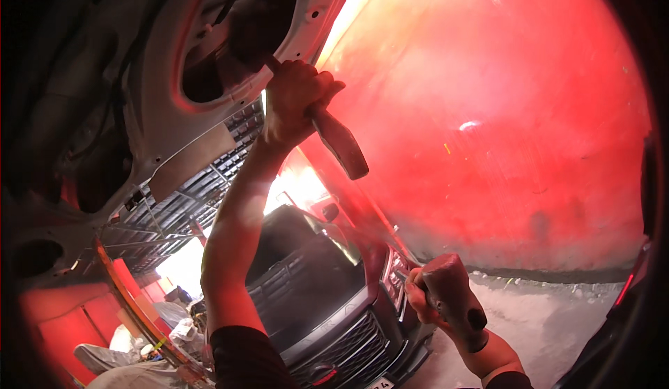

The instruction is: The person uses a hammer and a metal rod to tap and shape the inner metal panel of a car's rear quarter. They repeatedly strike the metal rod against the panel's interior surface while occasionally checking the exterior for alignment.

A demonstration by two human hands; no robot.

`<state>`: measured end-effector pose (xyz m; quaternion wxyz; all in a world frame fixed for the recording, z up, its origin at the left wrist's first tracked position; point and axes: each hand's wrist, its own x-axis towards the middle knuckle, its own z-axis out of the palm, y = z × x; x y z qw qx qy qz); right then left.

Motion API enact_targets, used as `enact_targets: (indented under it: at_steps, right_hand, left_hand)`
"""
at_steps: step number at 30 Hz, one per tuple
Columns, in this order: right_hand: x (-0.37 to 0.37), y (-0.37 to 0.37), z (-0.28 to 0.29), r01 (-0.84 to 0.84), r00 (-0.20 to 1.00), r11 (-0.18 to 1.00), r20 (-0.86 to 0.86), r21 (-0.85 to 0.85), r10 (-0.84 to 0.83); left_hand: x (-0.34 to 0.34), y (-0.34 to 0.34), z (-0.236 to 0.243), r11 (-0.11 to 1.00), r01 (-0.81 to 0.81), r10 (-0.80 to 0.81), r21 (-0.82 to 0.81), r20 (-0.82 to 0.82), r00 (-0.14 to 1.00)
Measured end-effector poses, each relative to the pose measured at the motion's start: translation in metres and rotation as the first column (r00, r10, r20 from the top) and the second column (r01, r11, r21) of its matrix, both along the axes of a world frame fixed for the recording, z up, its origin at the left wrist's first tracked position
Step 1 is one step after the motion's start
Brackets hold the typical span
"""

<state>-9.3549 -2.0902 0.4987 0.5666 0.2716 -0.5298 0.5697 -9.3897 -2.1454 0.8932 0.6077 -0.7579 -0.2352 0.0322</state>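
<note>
Raised in the upper middle, my left hand (pixel 294 100) is closed around a flat bar tool (pixel 341 145). Its broad end hangs below my fist. The narrow end points up into an oval opening (pixel 223 61) in a bare metal car panel (pixel 160 96), where its tip is hidden in shadow. Low on the right, my right hand (pixel 424 302) grips a mallet (pixel 453 291) by its handle. The mallet's thick, dark head is apart from both the bar and the panel.
A dark car (pixel 334 312) stands below, its grille and windshield facing me. Along the right rises a wall (pixel 516 138) lit red, above a pale floor (pixel 516 312). Bundled covers and clutter (pixel 132 354) lie at lower left, under a metal roof frame (pixel 188 201).
</note>
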Motion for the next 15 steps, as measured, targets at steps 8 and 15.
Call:
enact_targets:
  at_steps: [8,15]
  right_hand:
    - [0.0,0.017,0.018,-0.107,0.928,0.978,0.372,0.179,0.034]
    - [0.023,0.01,0.025,-0.011,0.991,0.995,0.134,0.103,-0.003]
  left_hand:
    - [-0.014,0.0,0.006,0.988,0.116,-0.127,0.1,0.106,0.986]
    - [-0.023,0.001,0.015,0.977,0.164,-0.183,0.135,0.143,0.973]
